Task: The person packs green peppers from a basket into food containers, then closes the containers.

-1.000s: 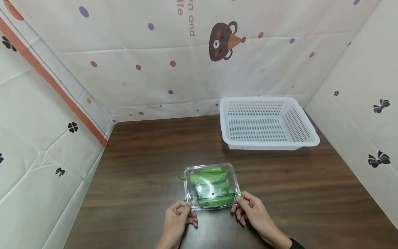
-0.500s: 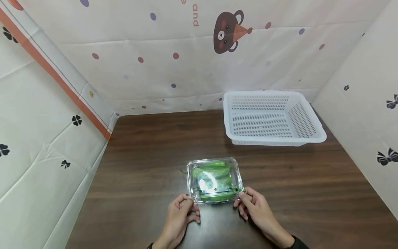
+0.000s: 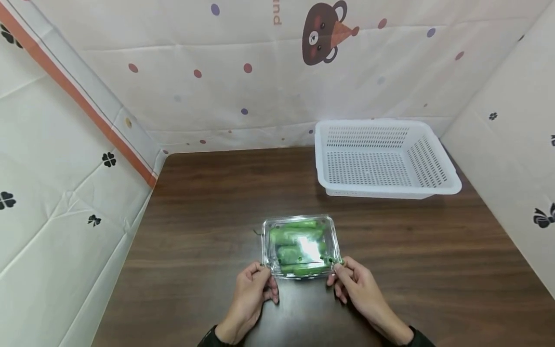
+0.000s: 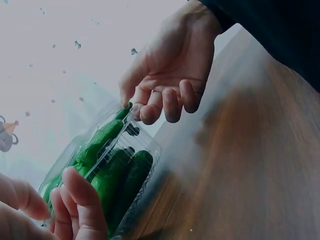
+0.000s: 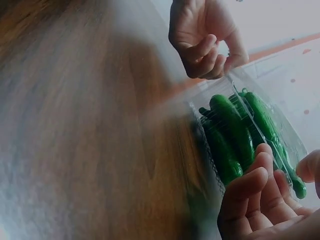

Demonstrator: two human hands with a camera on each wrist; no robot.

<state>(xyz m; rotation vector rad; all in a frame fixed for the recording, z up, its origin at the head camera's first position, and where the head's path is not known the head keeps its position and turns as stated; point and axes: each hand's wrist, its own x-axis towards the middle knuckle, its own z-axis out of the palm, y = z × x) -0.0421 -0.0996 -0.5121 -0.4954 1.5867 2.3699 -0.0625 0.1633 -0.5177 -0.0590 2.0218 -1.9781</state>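
**Clear box of green vegetables pinched at its two near corners**

A dark wood counter (image 3: pixel 208 202), walled by printed cloth, carries a clear plastic box (image 3: pixel 301 246) of long green vegetables (image 3: pixel 295 238). The left hand (image 3: pixel 251 294) pinches the box's near left corner; the right hand (image 3: pixel 357 289) pinches the near right corner, fingers curled on the rim. The box lies just beyond both hands, flat on the counter. It is probably light, thin-walled and springy, smooth and easily dented; the stiffer rim and corners offer the best hold. A white basket (image 3: pixel 386 159) stands well beyond the right hand.
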